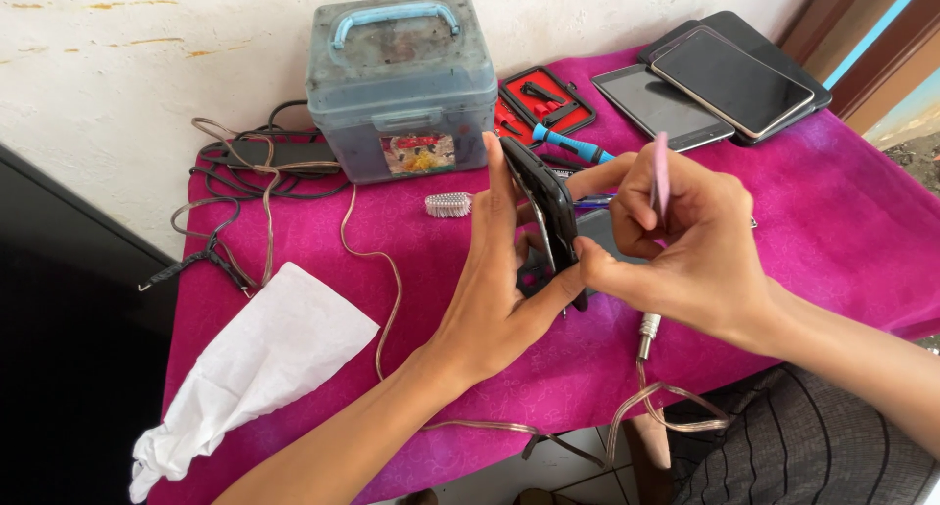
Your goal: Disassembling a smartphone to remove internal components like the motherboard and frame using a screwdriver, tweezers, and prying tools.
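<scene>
Both hands grip: left hand (494, 289) clasps a black phone (544, 216), right hand (685, 240) pinches a pink pick (662, 177).

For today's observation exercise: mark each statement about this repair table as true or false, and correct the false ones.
1. The left hand holds a dark phone on edge. True.
2. The right hand holds a screwdriver. False: it pinches a thin pink tool.
3. The box stands open. False: its lid is shut, handle on top.
4. A white cloth lies on the table's left end. True.
5. The tablets are stacked at the far right. True.
6. The tablecloth is green. False: it is magenta.
</scene>
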